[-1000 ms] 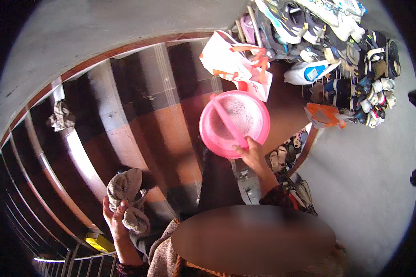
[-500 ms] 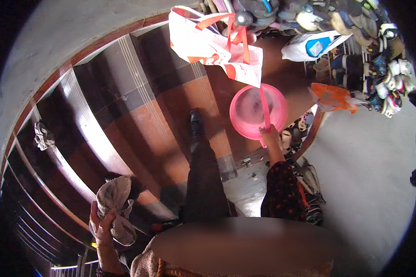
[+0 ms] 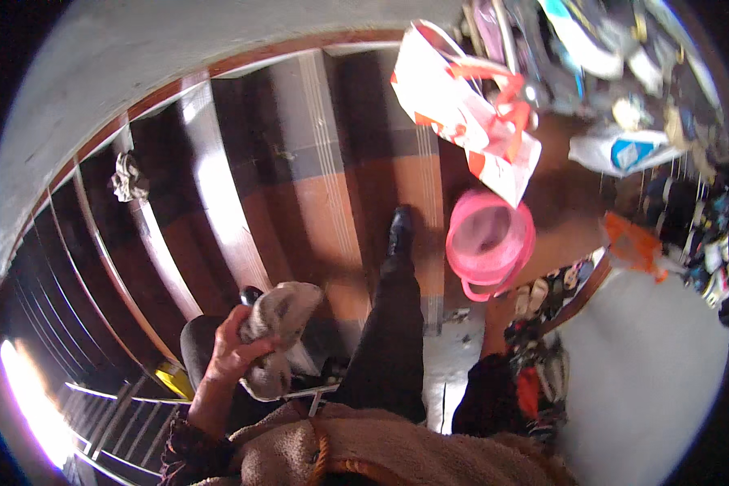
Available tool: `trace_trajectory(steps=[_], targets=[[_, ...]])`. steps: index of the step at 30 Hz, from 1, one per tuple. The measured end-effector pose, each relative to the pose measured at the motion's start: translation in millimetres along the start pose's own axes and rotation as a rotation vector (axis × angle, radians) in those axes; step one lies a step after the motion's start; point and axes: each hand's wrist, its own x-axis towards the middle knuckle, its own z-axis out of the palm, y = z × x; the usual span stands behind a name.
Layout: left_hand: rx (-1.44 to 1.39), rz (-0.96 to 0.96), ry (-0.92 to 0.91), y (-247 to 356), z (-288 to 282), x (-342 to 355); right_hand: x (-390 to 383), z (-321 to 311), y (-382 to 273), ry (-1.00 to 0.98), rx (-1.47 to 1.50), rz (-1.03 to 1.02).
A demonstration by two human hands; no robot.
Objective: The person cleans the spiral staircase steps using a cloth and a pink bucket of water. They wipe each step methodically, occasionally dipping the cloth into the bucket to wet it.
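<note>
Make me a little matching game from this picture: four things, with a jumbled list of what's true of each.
Things:
1. Tote bag
2. Left hand
3. Bucket
4. Trousers

Colours and states:
A. Gripping a greyish-beige cloth
B. Black or very dark
C. White and red
D. Pink all round the rim

Right pairs: 1-C, 2-A, 3-D, 4-B

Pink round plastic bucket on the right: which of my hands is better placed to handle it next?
Probably your right: the right hand looks nearer the pink round plastic bucket, though its grip is unclear. The left hand is farther off and holds a crumpled grey-beige cloth.
</note>
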Motion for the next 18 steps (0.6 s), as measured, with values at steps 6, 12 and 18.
trace_trajectory(steps=[6,12,18], targets=[[-0.477,-0.041,-0.116,2,-23,0,-18,-59,-80,-0.539,0.442,-0.033],[-1.036,0.008,-0.21,-21,-69,13,3,-119,-236,-0.951,0.646,0.025],[-0.87,0.08,-0.213,-6,-118,60,-15,-183,-398,-0.973,0.278,-0.203]])
